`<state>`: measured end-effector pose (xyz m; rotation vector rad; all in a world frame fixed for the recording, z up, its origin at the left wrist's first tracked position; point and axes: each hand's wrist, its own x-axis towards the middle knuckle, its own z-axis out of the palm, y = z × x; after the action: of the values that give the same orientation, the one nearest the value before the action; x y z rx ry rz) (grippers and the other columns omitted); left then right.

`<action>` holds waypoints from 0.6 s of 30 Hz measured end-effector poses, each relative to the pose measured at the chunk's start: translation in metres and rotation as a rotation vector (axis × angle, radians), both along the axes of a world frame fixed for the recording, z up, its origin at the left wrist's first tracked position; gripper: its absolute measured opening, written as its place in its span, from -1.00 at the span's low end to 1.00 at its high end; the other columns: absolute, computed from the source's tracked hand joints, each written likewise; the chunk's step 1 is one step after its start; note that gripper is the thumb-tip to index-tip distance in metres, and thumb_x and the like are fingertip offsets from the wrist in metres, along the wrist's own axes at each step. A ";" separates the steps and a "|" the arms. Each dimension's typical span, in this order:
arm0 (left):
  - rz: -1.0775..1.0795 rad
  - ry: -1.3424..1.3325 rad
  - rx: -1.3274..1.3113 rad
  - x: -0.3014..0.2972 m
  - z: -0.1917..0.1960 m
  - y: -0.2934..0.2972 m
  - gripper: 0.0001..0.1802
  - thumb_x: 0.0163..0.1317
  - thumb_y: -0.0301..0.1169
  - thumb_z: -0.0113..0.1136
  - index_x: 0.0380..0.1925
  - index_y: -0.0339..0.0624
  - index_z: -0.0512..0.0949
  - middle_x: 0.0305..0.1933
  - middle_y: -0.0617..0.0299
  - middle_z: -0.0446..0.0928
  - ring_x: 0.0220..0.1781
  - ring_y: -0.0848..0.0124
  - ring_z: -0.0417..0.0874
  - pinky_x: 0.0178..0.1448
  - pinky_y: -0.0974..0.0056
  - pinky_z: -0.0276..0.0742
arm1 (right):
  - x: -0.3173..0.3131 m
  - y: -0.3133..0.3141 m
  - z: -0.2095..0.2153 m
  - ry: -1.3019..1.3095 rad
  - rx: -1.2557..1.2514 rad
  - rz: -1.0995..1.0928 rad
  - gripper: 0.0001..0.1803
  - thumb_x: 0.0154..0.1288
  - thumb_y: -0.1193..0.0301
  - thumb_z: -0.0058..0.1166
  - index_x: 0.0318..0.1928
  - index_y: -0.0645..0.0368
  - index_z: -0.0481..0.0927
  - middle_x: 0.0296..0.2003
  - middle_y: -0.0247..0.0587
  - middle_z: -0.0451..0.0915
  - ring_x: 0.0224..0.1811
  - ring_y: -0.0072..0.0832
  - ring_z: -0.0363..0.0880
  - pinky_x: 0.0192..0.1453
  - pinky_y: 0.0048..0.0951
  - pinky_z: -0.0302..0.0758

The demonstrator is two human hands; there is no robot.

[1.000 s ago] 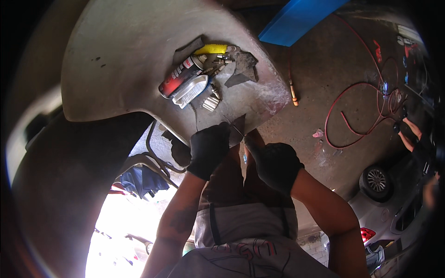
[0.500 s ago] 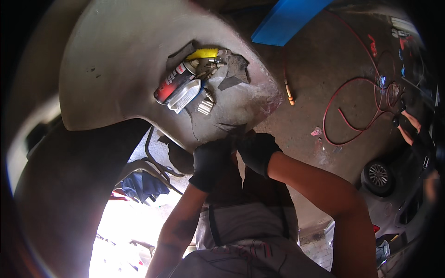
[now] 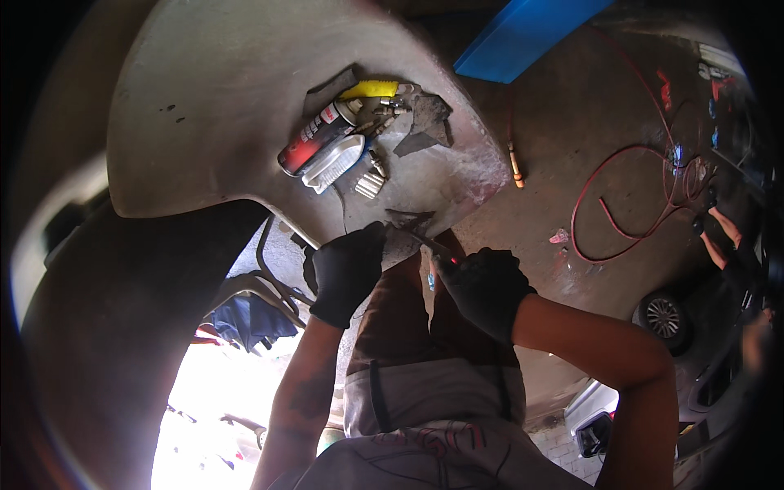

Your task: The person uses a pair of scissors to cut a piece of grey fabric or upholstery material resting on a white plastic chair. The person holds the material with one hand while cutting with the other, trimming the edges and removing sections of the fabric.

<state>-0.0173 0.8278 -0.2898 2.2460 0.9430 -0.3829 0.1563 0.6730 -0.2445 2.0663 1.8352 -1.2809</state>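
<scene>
Slim tool [image 3: 433, 246] clasped in right hand [image 3: 487, 287], left hand [image 3: 347, 273] unclear in grip, lettered red-and-black can [image 3: 317, 139] beyond

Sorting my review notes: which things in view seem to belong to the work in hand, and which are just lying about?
Likely in use:
slim tool, in the right hand
grey sheet, apparently held by the left hand

Lying about, untouched:
on the pale panel: spray can, white ribbed object, yellow strip
on the floor: red hose

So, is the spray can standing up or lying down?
Lying on its side: the spray can stretches lengthwise on the grey panel, its narrowed top near the yellow handle.
</scene>
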 end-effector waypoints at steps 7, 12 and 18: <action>-0.177 -0.062 0.121 0.004 -0.001 -0.018 -0.74 0.17 -0.34 0.27 -0.11 0.05 0.68 -0.31 0.19 0.70 -0.37 0.25 0.73 -0.37 0.17 0.60 | -0.013 0.004 -0.053 -0.049 0.163 -0.001 -0.56 0.33 0.25 0.06 0.18 0.08 0.52 -0.54 -0.22 0.62 -0.48 -0.27 0.66 -0.37 -0.14 0.54; -0.120 -0.017 0.123 0.001 -0.004 -0.002 -0.78 0.24 -0.34 0.21 -0.12 0.04 0.68 -0.37 0.13 0.68 -0.41 0.16 0.71 -0.37 0.13 0.60 | 0.004 0.009 -0.066 0.193 0.111 -0.087 -0.45 0.29 0.22 0.12 0.27 0.08 0.47 -0.50 -0.20 0.66 -0.48 -0.23 0.68 -0.39 -0.16 0.57; 0.053 -0.184 0.061 -0.049 -0.041 0.034 -0.78 0.24 -0.24 0.24 -0.21 -0.07 0.70 -0.31 0.05 0.70 -0.26 0.03 0.71 -0.19 0.06 0.62 | 0.031 0.013 -0.045 0.391 0.084 -0.133 -0.46 0.33 0.38 0.01 0.33 0.06 0.40 -0.42 -0.01 0.67 -0.39 -0.07 0.69 -0.27 -0.06 0.62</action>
<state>-0.0666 0.8619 -0.3303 2.2609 0.9252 -0.1227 0.1874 0.6858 -0.2897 2.1316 1.9524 -1.7802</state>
